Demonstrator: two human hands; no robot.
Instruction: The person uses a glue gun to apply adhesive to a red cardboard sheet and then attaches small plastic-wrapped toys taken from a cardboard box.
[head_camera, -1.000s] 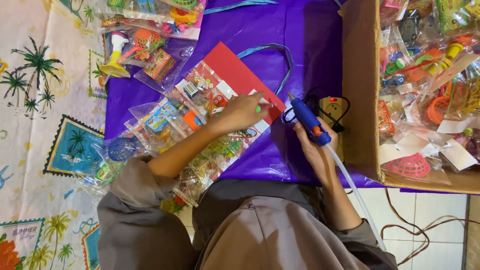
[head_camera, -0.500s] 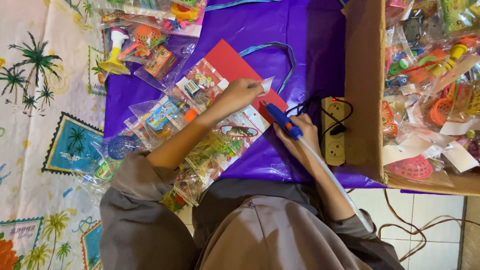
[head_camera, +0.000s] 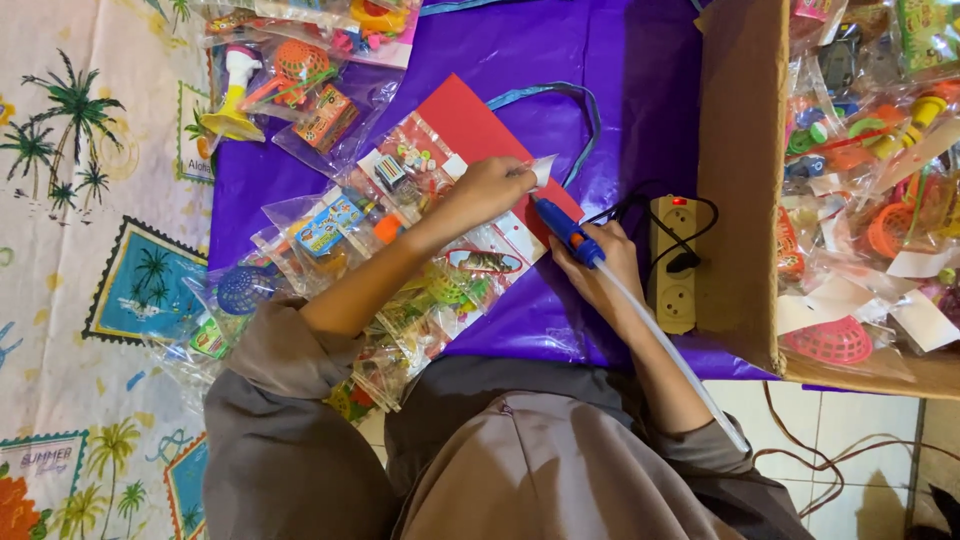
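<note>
While my left hand (head_camera: 492, 187) reaches across the clear toy packets (head_camera: 400, 260) beneath its forearm, fingers pinched on a small white tab (head_camera: 545, 168) to steady it, I judge, on the red card (head_camera: 470, 125); just right, my right hand (head_camera: 600, 270) grips a blue glue gun (head_camera: 565, 230), nozzle angled at that tab; power strip (head_camera: 675, 265) lies beyond.

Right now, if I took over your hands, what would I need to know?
Left hand pinches a small white paper tag against the red card covered in clear toy packets. Right hand grips the blue glue gun, its nozzle at the tag. The white power strip has its light on. Done: many packets lie on the card. Left: whether the tag has stuck cannot be seen. More packets sit in the cardboard box.
</note>
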